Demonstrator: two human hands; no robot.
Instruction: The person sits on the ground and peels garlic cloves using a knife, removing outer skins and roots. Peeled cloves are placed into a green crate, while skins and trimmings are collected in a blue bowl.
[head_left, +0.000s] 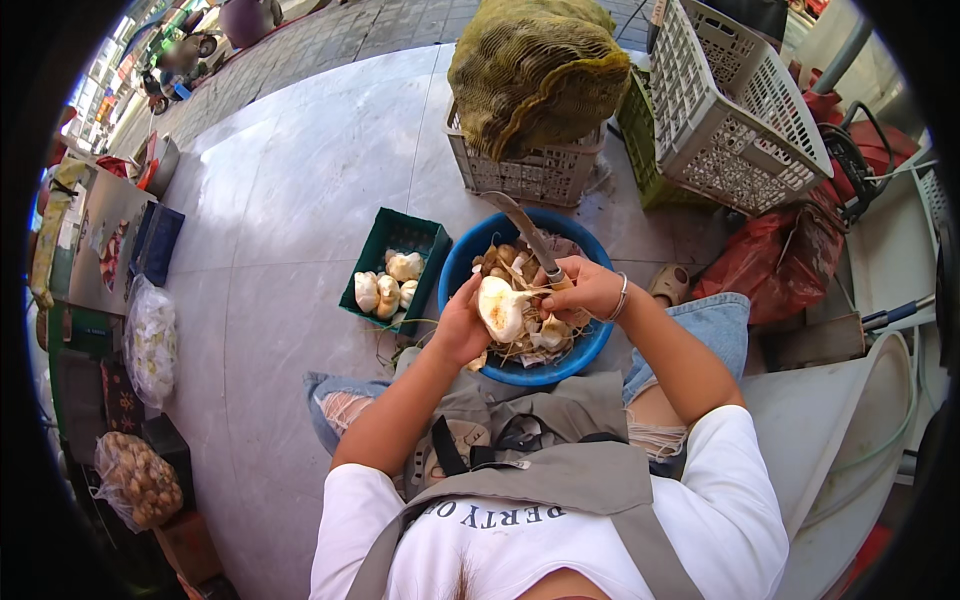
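Note:
My left hand (459, 321) holds a large whitish garlic bulb (499, 309) above a round blue plastic basin (450, 279). A knife (523, 229) with a curved blade is gripped in my right hand (589, 291), its blade pointing up and away from me. The fingers of that hand are close to the bulb's stem; whether they touch it I cannot tell. Garlic bulbs (553, 334), dry skins and stalks lie in the basin. Left of it, a dark green plastic crate (375, 255) holds several pale garlic bulbs (405, 266).
Beyond the basin, a full yellow-green mesh sack (536, 75) rests on a grey plastic crate (525, 171). At right are a white perforated crate (739, 142) on a green crate (645, 150) and a red plastic bag (787, 255). Filled clear bags (152, 341) line the left side.

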